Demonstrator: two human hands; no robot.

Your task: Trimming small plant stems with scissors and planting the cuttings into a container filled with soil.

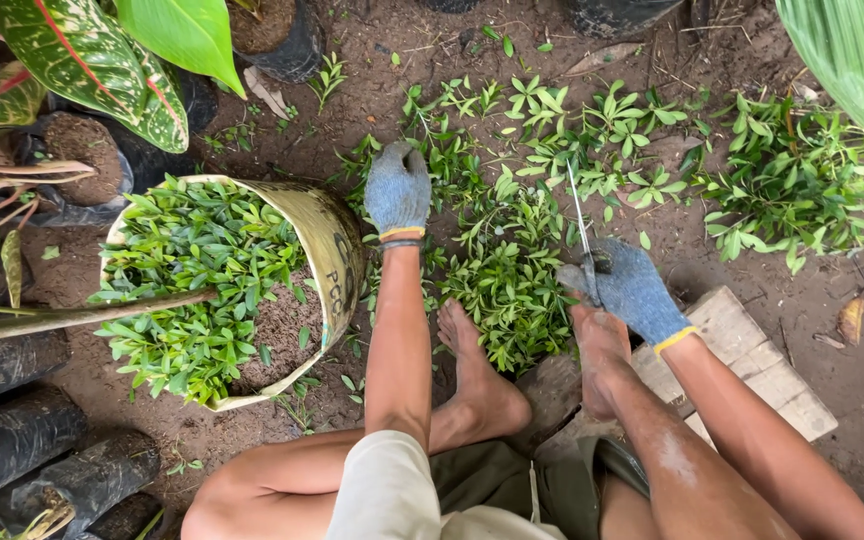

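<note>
Left hand [398, 188], gloved, fingers curled down into green cuttings [508, 280] on soil, grip unclear; right hand [630, 290], gloved, fist closed around knife [581, 228], blade pointing away, beside seedling-filled sack [337, 250]

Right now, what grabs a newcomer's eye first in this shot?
Probably the big tilted pot of soil at left, packed with small green seedlings. Next, the two grey-gloved hands in the middle: the left hand presses down into a pile of cuttings spread on the dirt, while the right hand grips a thin blade pointing up and away. Bare feet rest just below the pile, beside a wooden board.
</note>
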